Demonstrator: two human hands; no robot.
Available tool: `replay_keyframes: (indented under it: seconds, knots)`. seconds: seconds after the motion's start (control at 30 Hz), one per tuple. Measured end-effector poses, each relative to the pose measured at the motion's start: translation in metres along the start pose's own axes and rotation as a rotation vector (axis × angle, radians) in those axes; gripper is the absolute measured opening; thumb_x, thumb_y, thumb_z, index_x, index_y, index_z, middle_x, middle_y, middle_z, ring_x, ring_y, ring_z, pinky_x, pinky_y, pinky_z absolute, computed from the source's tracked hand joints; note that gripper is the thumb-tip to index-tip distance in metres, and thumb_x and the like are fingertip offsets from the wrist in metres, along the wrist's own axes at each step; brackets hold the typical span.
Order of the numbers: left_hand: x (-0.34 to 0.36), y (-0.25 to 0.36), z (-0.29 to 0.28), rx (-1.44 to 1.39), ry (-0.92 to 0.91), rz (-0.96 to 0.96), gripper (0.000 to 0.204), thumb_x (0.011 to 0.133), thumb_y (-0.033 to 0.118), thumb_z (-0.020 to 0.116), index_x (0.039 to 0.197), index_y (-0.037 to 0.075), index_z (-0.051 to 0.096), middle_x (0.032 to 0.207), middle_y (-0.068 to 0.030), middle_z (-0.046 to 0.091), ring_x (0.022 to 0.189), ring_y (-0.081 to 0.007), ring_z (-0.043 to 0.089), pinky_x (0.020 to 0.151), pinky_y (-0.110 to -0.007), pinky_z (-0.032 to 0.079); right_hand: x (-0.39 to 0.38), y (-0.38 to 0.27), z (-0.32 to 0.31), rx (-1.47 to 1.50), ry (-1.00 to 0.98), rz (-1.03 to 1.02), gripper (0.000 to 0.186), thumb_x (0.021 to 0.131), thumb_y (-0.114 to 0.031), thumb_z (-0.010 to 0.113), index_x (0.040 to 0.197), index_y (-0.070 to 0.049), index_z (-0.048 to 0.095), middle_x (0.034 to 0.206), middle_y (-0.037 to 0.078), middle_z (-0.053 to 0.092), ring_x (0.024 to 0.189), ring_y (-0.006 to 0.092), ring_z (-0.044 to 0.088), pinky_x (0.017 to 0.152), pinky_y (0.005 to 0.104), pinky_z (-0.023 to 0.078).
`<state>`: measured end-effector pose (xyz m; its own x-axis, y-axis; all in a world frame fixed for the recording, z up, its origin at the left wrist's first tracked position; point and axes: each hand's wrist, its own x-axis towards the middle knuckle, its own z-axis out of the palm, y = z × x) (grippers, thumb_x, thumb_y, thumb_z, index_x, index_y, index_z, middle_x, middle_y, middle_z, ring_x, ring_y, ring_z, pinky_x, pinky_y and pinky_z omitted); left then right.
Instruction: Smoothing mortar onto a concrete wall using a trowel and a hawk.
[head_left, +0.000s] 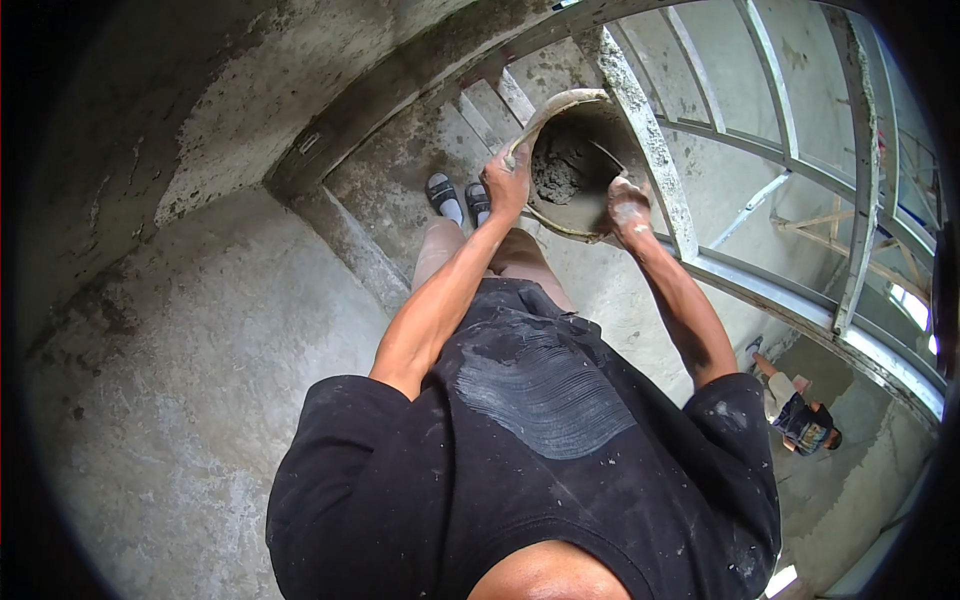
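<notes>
Hands (pixel 508 183) (pixel 629 207) hold bucket (pixel 572 98), lumpy grey mortar (pixel 560 174) inside.

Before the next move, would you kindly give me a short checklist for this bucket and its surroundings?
1. Left hand gripping the bucket by its rim: ok.
2. Right hand gripping securely: cannot tell; it is at the bucket's right side, but its hold is unclear.
3. Grey mix contained: ok, inside the bucket.
4. Gap between bucket and railing bar: cannot tell; they overlap in view.
5. Area beyond the railing free of people: not ok, another person is there.
</notes>
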<state>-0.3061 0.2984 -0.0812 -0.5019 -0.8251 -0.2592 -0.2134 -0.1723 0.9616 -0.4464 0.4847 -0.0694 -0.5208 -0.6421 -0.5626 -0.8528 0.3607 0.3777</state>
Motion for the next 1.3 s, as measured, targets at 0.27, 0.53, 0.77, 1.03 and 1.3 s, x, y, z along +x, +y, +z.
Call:
replay_keyframes:
  seconds: [0.27,0.53,0.77,1.03,1.3]
  knots:
    - [0.001,0.005,-0.004,0.016,0.007,0.055,0.042,0.085,0.033,0.056,0.102,-0.006,0.059,0.09,-0.021,0.063,0.085,-0.0264,0.061,0.077,-0.033,0.044,0.018,0.036,0.044,-0.39,0.278,-0.561,0.016,0.069,-0.017,0.065,0.078,-0.007,0.056,0.06,0.006,0.052,0.042,0.0209,0.048,0.032,0.03,0.04]
    - [0.001,0.009,-0.022,0.006,0.03,0.031,0.039,0.085,0.029,0.057,0.103,-0.005,0.059,0.092,-0.0182,0.064,0.087,-0.0241,0.061,0.079,-0.032,0.045,0.007,-0.044,-0.04,0.245,0.154,-0.269,0.019,0.081,-0.017,0.047,0.092,-0.009,0.06,0.1,0.013,0.054,0.087,0.0261,0.053,0.072,0.0417,0.041]
    - [0.0,-0.006,-0.018,0.041,0.051,0.036,0.041,0.085,0.032,0.057,0.102,-0.005,0.06,0.09,-0.0165,0.064,0.084,-0.0207,0.06,0.078,-0.03,0.044,0.037,-0.059,0.014,0.124,-0.04,-0.236,0.021,0.082,-0.02,0.046,0.091,-0.014,0.064,0.099,0.009,0.057,0.091,0.0229,0.054,0.076,0.0378,0.04]
    - [0.001,-0.012,-0.02,-0.018,0.031,-0.04,0.045,0.085,0.036,0.058,0.102,-0.006,0.06,0.089,-0.017,0.064,0.083,-0.0197,0.06,0.078,-0.031,0.044,0.06,-0.063,0.066,0.197,-0.159,-0.282,0.02,0.082,-0.024,0.049,0.094,-0.017,0.063,0.099,0.002,0.06,0.092,0.0221,0.056,0.073,0.0407,0.04]
    - [0.001,-0.007,-0.018,-0.002,0.061,0.021,0.038,0.085,0.03,0.057,0.101,-0.004,0.06,0.084,-0.0191,0.064,0.078,-0.0236,0.061,0.073,-0.032,0.045,0.073,-0.055,0.116,0.322,0.048,-0.341,0.015,0.08,-0.023,0.052,0.089,-0.016,0.061,0.094,0.004,0.06,0.089,0.019,0.057,0.067,0.0423,0.045]
